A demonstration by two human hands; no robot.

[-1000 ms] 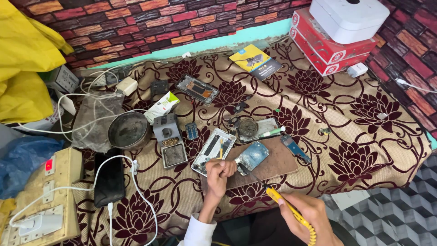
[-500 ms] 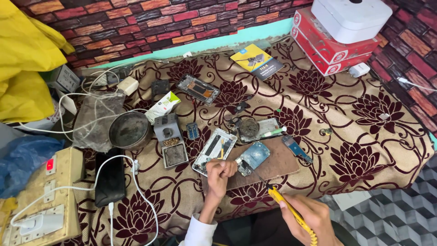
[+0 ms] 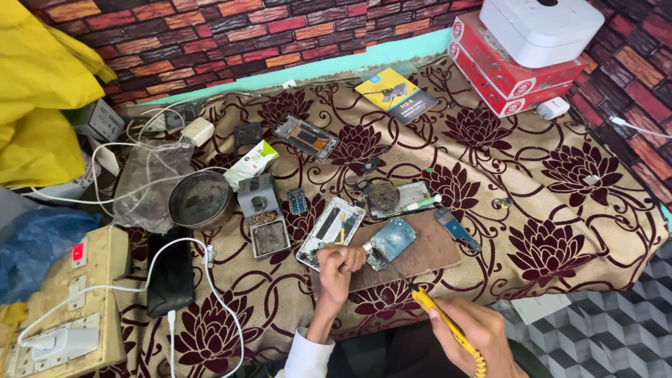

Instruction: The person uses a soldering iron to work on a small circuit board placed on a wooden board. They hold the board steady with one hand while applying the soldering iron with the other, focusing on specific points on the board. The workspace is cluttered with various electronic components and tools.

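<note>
Left hand [image 3: 341, 260] clenched, pinching the phone circuit board [image 3: 388, 241] on the brown work mat [image 3: 427, 253]; right hand [image 3: 474, 332] grasps a yellow soldering iron [image 3: 441, 323] — tip at the board's edge.

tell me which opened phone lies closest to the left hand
The white-framed open phone, lying right above the left hand. The dark-framed one lies far back toward the wall.
</note>
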